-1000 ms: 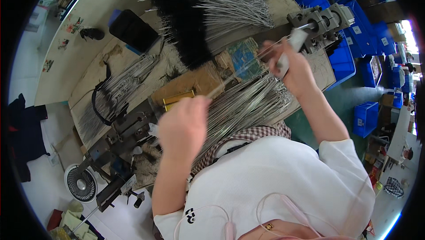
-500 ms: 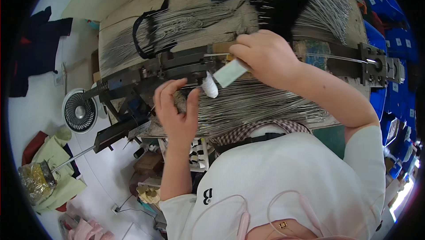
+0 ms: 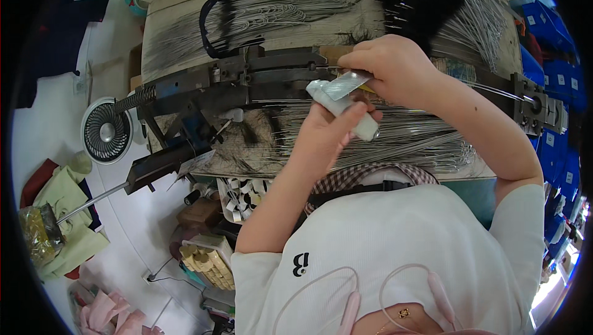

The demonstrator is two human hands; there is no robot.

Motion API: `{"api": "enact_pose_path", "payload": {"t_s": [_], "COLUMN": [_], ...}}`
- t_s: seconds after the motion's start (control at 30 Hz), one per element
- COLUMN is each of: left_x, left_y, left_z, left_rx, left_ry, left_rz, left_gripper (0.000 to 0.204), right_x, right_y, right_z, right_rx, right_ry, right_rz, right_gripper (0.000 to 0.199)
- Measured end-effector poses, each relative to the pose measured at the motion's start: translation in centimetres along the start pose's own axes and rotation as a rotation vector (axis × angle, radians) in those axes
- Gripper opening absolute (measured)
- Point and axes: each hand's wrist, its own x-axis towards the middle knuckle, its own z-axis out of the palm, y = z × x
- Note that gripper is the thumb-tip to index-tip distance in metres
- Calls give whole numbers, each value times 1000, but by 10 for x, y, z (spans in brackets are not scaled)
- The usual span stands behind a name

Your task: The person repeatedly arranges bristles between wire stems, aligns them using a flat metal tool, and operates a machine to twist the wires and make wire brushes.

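My left hand (image 3: 321, 134) is closed around a white, soft-looking wrapped piece (image 3: 336, 105), its thumb across the lower part. My right hand (image 3: 398, 69) grips a flat silvery strip (image 3: 348, 84), which lies against the top of the white piece. A bit of yellow shows under the right fingers; what it belongs to is hidden. Both hands are close together above the long dark metal bench fixture (image 3: 272, 63). Thin metal rods (image 3: 500, 91) run from near the right forearm into the block (image 3: 525, 103) at the fixture's right end.
Bundles of thin wire (image 3: 395, 137) lie nearer me, with more looped wire (image 3: 278, 11) and black-bristled wire (image 3: 420, 1) behind the fixture. A black strap (image 3: 207, 26) lies at the far left. A fan (image 3: 108, 131) stands left; blue bins (image 3: 546, 23) line the right.
My left hand has moved right and closed on the white piece, then brought it up to the strip. My right hand still holds the strip, now tilted differently.
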Motion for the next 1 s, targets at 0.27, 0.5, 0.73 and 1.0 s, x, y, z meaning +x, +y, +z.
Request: {"api": "enact_pose_path", "payload": {"t_s": [0.27,0.5,0.73,1.0], "left_x": [25,23,-38,-71], "left_y": [-30,-17,23,19], "left_z": [-56,-69,-133,-176], "left_rx": [763,1128,426,-72], "left_ry": [99,209,377,642], "left_rz": [489,281,-181,259], "left_gripper": [50,66,44,27], "right_x": [-9,-24,-49,-54], "right_y": [-25,-40,-11,28], "right_z": [6,63,18,37], "right_rx": [-357,-21,-45,88], "right_ry": [228,-85,-146,39], "right_rz": [-343,20,-57,326], "right_gripper": [26,35,41,33]}}
